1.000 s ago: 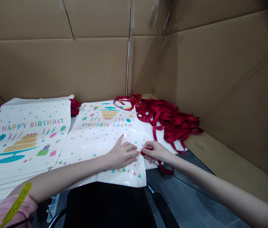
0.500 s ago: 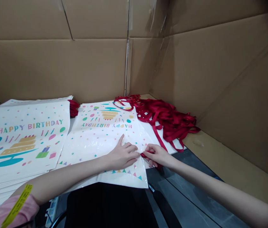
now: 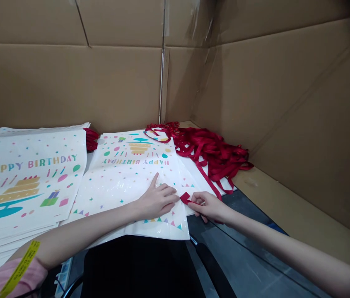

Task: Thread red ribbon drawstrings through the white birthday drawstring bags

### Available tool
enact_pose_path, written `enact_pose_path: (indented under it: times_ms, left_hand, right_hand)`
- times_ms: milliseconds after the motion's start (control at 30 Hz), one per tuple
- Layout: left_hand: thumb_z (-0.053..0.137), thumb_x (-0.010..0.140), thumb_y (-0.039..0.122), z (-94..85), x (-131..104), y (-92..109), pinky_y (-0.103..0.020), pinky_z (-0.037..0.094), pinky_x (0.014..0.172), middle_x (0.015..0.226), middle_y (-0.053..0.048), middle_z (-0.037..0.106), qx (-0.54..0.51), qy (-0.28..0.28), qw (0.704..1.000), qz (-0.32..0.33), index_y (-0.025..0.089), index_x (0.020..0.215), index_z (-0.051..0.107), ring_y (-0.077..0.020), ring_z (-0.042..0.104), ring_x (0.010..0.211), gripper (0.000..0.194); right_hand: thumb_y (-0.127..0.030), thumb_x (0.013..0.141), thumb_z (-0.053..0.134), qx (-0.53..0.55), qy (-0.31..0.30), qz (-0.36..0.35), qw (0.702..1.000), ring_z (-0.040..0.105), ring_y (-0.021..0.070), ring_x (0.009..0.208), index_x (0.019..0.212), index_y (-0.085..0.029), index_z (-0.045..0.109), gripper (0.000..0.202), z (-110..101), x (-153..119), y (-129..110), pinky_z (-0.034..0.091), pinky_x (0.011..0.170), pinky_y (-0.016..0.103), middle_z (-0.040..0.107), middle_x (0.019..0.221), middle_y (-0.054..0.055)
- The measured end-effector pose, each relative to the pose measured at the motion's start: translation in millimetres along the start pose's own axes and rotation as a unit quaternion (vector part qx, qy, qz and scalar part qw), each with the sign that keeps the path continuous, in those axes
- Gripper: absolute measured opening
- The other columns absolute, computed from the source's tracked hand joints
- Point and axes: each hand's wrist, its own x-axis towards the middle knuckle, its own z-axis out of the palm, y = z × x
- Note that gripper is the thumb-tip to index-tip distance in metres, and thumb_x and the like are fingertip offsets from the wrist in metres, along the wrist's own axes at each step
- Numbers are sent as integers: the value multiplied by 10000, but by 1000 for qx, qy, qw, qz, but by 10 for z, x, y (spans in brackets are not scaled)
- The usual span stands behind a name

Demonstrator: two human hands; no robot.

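Note:
My left hand (image 3: 160,200) lies on a glossy white printed sheet (image 3: 109,186), fingers stretched and thumb pointing away from me. The sheet reads HAPPY BIRTHDAY upside down, with a tiered cake and stars. Just past its right edge, my right hand (image 3: 208,205) is closed in a pinch on a red ribbon (image 3: 185,198). A flat end of that ribbon sticks out toward my left fingertips, at the sheet's edge. Whether the ribbon is fixed to the sheet cannot be seen. Part of the ribbon is hidden in my right fingers.
A tangled pile of red ribbons (image 3: 215,151) lies at the back right, partly over white sheets. On the left stands a stack of similar printed sheets (image 3: 35,149), with more red ribbon (image 3: 91,140) beside it. Cardboard walls (image 3: 100,87) enclose the back and right. A black chair (image 3: 137,269) is in front.
My right hand has drawn slightly away from the sheet's edge, and the flat red ribbon end now shows between the hands. My left hand stays on the sheet. The view has shifted a little.

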Motion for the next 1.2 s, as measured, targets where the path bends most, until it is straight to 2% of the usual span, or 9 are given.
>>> enact_pose_path:
  times_ms: [100,167,267,333,467,600,867,1000,1200]
  left_hand:
    - [452,920,266,-14,0,0,-523,-4,1134,1124,-19,626,-34,-8,999,-17,250,1101,580,-163,551,1062,222]
    - [464,915,316,-13,3,-13,-517,13,1136,1215,-44,594,-56,-15,998,-38,244,1201,528,-183,522,1138,301]
    - [467,905,421,-3,16,-43,-524,34,1131,1412,-105,432,-69,-36,995,-70,209,1367,381,-225,376,1307,515]
    - [438,913,463,-3,31,-55,-528,34,1127,1463,-112,358,-67,-57,993,-78,198,1408,331,-235,288,1362,572]
    - [344,951,471,-26,84,-35,-516,73,1122,1443,-86,398,-64,-71,990,-100,227,1365,417,-229,305,1356,486]
    - [367,941,480,-1,154,13,-532,137,1104,1407,-80,451,-30,-58,991,-121,225,1311,483,-252,369,1315,465]
    - [355,944,484,168,324,34,-532,203,1078,1396,-87,462,17,-26,990,-135,197,1324,456,-270,387,1288,487]
    - [294,969,440,234,372,29,-531,191,1084,1416,-109,430,58,-29,990,-126,166,1357,415,-274,357,1314,490]
    - [238,986,388,282,374,54,-549,184,1080,1432,-155,393,126,-28,987,-97,111,1376,382,-291,345,1318,500]
  right_hand:
    - [-449,734,587,-69,-13,-23,997,478,90,375,678,-175,474,302,-117,42,-79,331,387,205,563,533,-17]
    - [-442,719,602,-99,-33,-32,994,486,98,400,675,-172,483,299,-200,81,-150,345,403,210,557,534,-12]
    - [-444,706,609,-120,-70,-48,989,481,95,424,674,-165,499,302,-292,167,-235,354,409,210,560,559,1]
    - [-451,707,605,-140,-88,-55,985,474,93,423,670,-162,509,307,-325,229,-276,352,404,210,562,567,8]
    - [-479,703,611,-170,-106,-69,977,466,91,422,653,-161,521,335,-357,312,-324,347,407,211,569,573,16]
    - [-485,705,611,-178,-102,-81,975,473,96,424,645,-168,502,341,-406,359,-293,353,424,217,580,573,13]
    - [-289,706,610,-287,-40,-128,949,472,112,474,592,-166,538,183,-485,536,-310,313,481,225,561,507,-5]
    - [-249,715,587,-292,-46,-90,951,512,121,466,575,-167,530,172,-468,571,-377,355,497,229,593,516,9]
    - [-404,757,598,-254,-83,-40,963,517,121,429,615,-177,486,290,-578,482,-292,355,447,222,588,497,18]
